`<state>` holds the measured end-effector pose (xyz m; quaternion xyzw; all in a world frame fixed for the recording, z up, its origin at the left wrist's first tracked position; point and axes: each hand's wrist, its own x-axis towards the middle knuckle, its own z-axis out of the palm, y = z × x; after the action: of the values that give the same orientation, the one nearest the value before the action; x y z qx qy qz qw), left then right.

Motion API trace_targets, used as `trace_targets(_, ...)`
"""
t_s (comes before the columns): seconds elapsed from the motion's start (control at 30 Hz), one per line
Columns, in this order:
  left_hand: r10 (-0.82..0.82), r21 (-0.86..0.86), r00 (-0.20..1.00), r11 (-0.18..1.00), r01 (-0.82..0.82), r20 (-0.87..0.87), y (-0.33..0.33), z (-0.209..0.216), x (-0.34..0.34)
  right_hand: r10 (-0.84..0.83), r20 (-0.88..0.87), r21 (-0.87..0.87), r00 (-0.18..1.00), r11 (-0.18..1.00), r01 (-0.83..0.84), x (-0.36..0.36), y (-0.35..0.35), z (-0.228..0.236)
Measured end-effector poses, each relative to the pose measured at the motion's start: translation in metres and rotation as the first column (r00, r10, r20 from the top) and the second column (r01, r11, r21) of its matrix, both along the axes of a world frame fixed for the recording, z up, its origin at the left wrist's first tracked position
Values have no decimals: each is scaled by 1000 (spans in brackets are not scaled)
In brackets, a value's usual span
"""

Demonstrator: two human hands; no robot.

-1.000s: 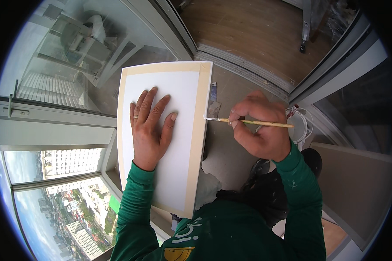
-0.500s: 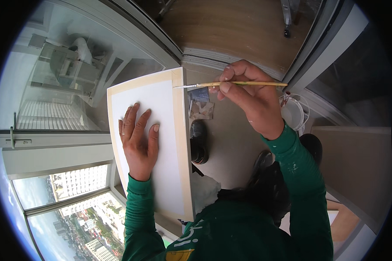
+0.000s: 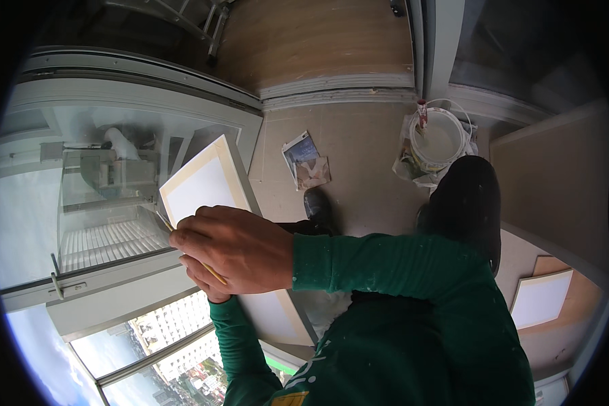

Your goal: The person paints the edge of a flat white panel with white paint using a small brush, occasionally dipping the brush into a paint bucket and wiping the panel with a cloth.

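Two hands overlap in this view: the right hand (image 3: 240,247) lies across the left and pinches a thin brush (image 3: 216,275) in its bent fingers, while the left hand (image 3: 203,279) peeks out at its 8 o'clock, so covered that I cannot tell whether it grips anything. The brush slants from about 10 to 4 o'clock, its tip at the upper end, just beside the left edge of the white board (image 3: 196,183); whether tip and edge touch is unclear. That board sits directly behind both hands, its long axis running from 11 to 5 o'clock, with beige tape (image 3: 232,179) along its border. The right forearm reaches over it from 3 o'clock, the left comes up from 6, and the right hand is nearer the brush tip. Farther out from the right hand, papers (image 3: 301,155) lie on the floor toward 1 o'clock, a white bucket (image 3: 434,166) stands toward 2, and a second white board (image 3: 541,299) rests between 3 and 4.
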<state>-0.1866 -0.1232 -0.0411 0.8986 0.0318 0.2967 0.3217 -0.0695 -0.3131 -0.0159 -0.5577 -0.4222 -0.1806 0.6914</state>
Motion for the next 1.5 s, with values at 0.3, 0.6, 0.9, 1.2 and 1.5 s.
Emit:
trace_targets(0.3, 125, 262, 992, 958, -112, -32, 5, 10, 5, -324, 319, -416, 891, 797, 439, -64, 36, -5)
trace_targets(0.6, 355, 711, 917, 692, -126, -183, 10, 3, -14, -244, 472, -508, 847, 710, 487, -71, 35, 1)
trace_targets(0.9, 48, -462, 997, 887, -15, 59, 21, -3, -10, -179, 370, -469, 911, 811, 350, -69, 1, 7)
trace_targets(1.2, -181, -634, 966, 728, 259, 186, 40, 11, -9, -117, -259, -115, 959, 989, 89, 46, -13, -51)
trace_targets(1.5, -102, -528, 990, 838, 140, 101, 33, 14, -8, 162, -378, -62, 911, 978, -200, 33, 39, -95)
